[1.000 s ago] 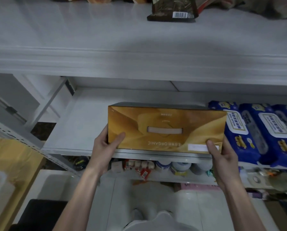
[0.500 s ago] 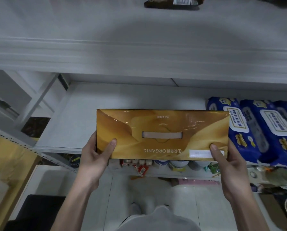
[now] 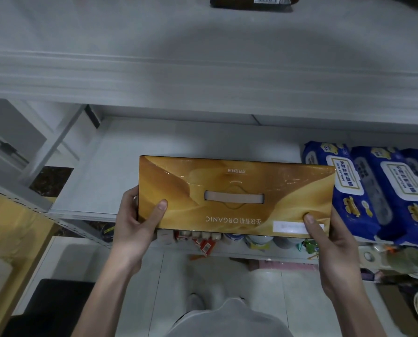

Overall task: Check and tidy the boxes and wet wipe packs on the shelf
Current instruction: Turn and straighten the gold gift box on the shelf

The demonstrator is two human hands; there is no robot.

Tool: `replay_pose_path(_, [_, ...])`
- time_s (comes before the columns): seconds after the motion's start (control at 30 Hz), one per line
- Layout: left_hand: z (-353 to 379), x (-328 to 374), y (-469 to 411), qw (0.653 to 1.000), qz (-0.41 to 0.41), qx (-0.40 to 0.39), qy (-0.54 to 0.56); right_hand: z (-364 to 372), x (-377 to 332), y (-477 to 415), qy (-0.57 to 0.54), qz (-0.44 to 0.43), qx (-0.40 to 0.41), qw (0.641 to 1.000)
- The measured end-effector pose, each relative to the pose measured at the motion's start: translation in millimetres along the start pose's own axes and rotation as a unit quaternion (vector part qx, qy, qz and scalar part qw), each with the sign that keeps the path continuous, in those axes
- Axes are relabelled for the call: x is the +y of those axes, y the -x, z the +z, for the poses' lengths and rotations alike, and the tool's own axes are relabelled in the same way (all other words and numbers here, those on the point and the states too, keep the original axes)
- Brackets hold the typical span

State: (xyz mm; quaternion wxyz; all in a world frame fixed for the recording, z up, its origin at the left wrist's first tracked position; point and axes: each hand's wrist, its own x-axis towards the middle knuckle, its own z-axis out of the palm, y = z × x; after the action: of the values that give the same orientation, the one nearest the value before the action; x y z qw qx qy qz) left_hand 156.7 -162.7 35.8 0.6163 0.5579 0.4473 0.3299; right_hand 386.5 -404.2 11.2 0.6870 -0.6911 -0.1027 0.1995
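The left thumb [image 3: 159, 210] is pressed on the top face of the gold box [image 3: 234, 181] near its left end, and the other fingers of the left hand [image 3: 132, 222] are wrapped round that end. The right end is gripped by the right hand [image 3: 330, 244], thumb on top beside a white label, the other fingers hidden beneath. The box is held level over the front edge of the white shelf [image 3: 179, 142]. Just right of the right fingers, blue wet wipe packs [image 3: 383, 190] are laid in a row on the shelf. Below the hands, small jars [image 3: 259, 240] are seen.
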Motion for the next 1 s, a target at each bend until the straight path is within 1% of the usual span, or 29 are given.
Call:
replay_pose_path(0.5, [2,-8,6,0.999,0.039,0.014,0.001,2,-3,1,0.014,0.006,0.009,1.0])
replay_pose_path(0.73, [-6,-7,9,0.998,0.039,-0.032,-0.045,5,-5,-2,0.005,0.008,0.009,1.0])
replay_pose_path(0.83, [-3,-4,5,0.997,0.043,-0.02,-0.057,10,-13,-5,0.004,0.01,0.021,1.0])
replay_pose_path(0.93, [8,7,-10,0.996,0.062,-0.012,-0.058,20,-28,-23,0.031,0.008,0.032,0.999])
replay_pose_path(1.0, [18,14,-23,0.996,0.071,0.011,-0.058,28,-38,-41,0.042,0.011,0.042,0.998])
